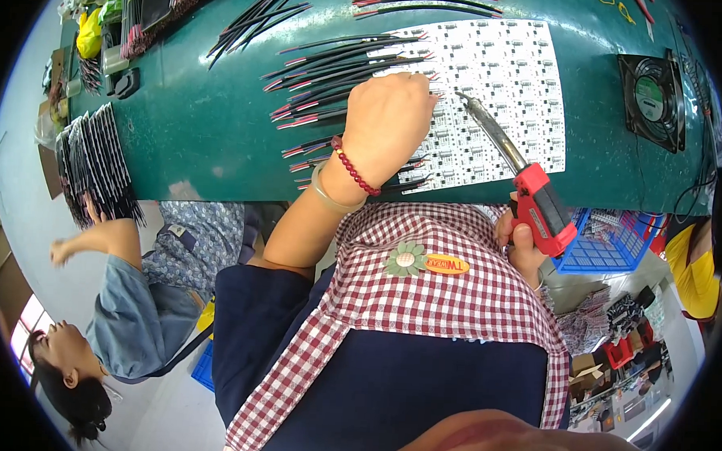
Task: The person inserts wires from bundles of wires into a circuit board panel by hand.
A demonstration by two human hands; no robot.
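Note:
My left hand (393, 111), with a red bead bracelet and a pale bangle at the wrist, is closed over the left edge of a white circuit board panel (510, 64). Its fingertips are hidden, so what they pinch cannot be made out. Black cables with red and white ends (322, 97) lie side by side under and around this hand, their right ends on the panel. At the table's near edge my right hand (523, 245) grips a red-handled soldering iron (540, 208). The iron's metal tip points up and left over the panel, a short way right of my left hand.
A black fan (654, 100) stands at the table's right, with loose cords beside it. More cable bundles lie on the green table (197, 140), at the back and far left (97, 164). A blue crate (607, 242) is below right. A co-worker (139, 321) sits at left.

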